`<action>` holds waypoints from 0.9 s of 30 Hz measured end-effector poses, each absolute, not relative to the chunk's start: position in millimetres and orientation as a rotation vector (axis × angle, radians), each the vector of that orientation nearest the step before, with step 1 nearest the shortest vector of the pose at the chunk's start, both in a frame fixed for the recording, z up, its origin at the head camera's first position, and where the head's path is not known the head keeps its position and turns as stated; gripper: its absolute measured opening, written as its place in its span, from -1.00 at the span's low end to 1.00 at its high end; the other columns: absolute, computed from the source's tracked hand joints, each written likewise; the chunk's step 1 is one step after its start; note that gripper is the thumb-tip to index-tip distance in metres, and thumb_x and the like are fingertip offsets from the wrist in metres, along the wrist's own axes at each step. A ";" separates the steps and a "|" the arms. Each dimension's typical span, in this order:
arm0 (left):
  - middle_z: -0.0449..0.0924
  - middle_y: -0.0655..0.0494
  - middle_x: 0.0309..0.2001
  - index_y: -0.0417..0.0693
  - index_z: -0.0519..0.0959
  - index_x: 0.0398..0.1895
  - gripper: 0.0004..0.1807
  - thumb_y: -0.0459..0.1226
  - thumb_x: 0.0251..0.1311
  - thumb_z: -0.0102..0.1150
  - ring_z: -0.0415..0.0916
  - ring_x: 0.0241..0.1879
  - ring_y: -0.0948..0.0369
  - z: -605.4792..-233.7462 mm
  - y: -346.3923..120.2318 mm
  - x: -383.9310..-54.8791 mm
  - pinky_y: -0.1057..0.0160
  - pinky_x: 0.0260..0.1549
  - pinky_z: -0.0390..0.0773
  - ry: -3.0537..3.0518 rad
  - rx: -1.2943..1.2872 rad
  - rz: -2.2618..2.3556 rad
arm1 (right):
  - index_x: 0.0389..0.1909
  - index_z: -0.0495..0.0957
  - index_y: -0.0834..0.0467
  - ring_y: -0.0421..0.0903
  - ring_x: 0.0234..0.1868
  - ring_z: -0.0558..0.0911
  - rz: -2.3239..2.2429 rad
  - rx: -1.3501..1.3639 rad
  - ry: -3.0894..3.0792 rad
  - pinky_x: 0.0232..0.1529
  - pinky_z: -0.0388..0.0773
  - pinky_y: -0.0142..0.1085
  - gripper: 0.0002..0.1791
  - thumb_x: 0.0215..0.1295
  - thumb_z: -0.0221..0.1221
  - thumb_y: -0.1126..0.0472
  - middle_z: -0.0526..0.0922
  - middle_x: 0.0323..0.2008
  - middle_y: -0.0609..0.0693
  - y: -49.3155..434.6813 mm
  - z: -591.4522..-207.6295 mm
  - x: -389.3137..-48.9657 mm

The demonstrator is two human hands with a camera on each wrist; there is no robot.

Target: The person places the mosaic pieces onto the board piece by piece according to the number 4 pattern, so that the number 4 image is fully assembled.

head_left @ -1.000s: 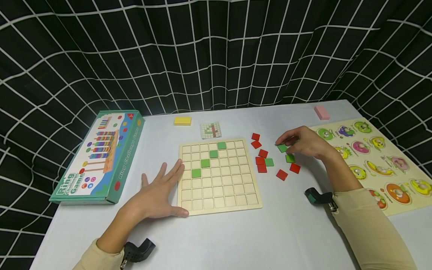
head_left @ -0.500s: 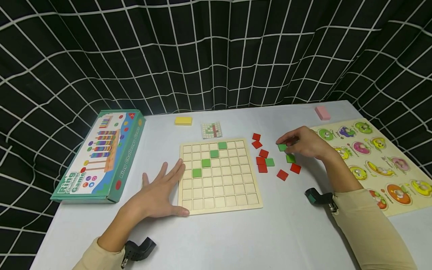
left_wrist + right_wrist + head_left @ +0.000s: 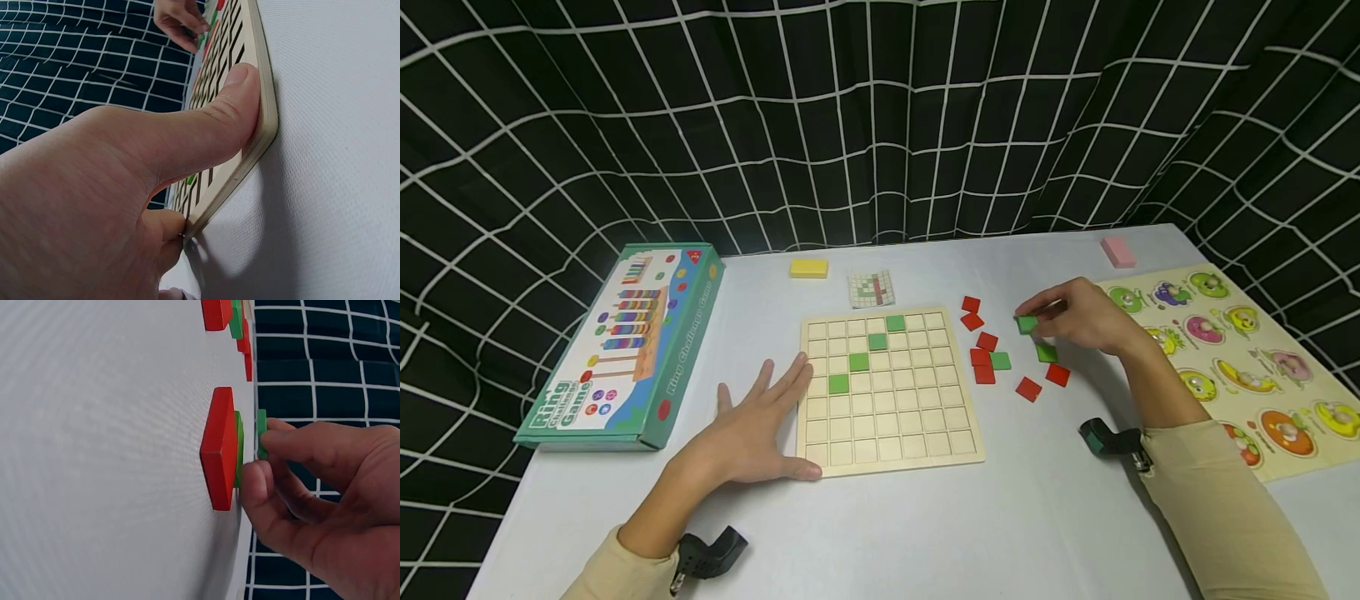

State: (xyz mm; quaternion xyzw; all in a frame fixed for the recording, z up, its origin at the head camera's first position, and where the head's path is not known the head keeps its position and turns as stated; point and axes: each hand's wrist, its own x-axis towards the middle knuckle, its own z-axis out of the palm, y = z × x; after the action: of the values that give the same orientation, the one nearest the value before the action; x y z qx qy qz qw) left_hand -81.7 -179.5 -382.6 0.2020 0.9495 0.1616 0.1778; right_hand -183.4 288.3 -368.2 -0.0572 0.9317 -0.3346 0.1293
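My left hand [image 3: 745, 437] rests along the left edge of a pale wooden grid board [image 3: 887, 427], fingers spread. In the left wrist view its thumb [image 3: 215, 125] lies on the board's near corner. Several green tiles, one of them a green tile [image 3: 838, 384], form a diagonal in the board's cells. Right of the board, my right hand [image 3: 1086, 317] pinches another green tile [image 3: 1027, 324] between thumb and fingertips. The right wrist view shows that tile held just off the table, beyond a red tile [image 3: 219, 450] and a loose green tile [image 3: 239, 450].
Several loose red tiles, such as a red tile [image 3: 1028, 389], lie right of the board. Behind it are a small pattern card [image 3: 871, 290] and a yellow block [image 3: 808, 269]. A game box [image 3: 625, 350] stands left; a fruit-picture sheet [image 3: 1247, 358] and pink block [image 3: 1118, 252] lie right.
The right hand has raised the pinched green tile slightly from the table. My left hand stays in place on the board's edge.
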 end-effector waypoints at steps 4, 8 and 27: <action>-0.29 0.19 0.73 0.07 -0.12 0.73 0.45 0.39 -0.13 0.48 -0.33 0.67 -0.26 -383.0 -180.0 -81.7 -0.77 0.21 -0.36 2.677 0.561 0.463 | 0.09 0.75 0.19 0.07 -0.11 0.55 -0.997 -0.178 2.703 -0.25 0.55 -0.36 -0.65 0.28 0.37 0.31 0.74 -0.02 0.20 286.2 -367.8 -183.2; -0.29 0.19 0.73 0.07 -0.12 0.73 0.45 0.40 -0.13 0.47 -0.32 0.67 -0.26 -382.9 -180.7 -82.2 -0.77 0.21 -0.35 2.677 0.561 0.464 | 0.10 0.74 0.20 0.09 -0.09 0.55 -1.017 -0.193 2.692 -0.25 0.56 -0.37 -0.65 0.30 0.36 0.31 0.73 0.04 0.21 282.6 -367.3 -184.0; -0.31 0.21 0.73 0.08 -0.13 0.73 0.45 0.37 -0.12 0.50 -0.35 0.68 -0.23 -382.8 -181.0 -82.7 -0.76 0.23 -0.38 2.675 0.551 0.458 | 0.09 0.76 0.17 0.08 -0.05 0.54 -1.010 -0.242 2.695 -0.24 0.57 -0.29 -0.66 0.29 0.34 0.32 0.75 0.01 0.15 246.5 -355.3 -179.4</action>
State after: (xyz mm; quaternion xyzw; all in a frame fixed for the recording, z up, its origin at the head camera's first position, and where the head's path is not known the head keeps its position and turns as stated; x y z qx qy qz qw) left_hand -82.7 -181.0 -382.8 0.1955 0.9493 0.1626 0.1850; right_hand -179.4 246.5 -355.3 -0.0833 0.9256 -0.3468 0.1263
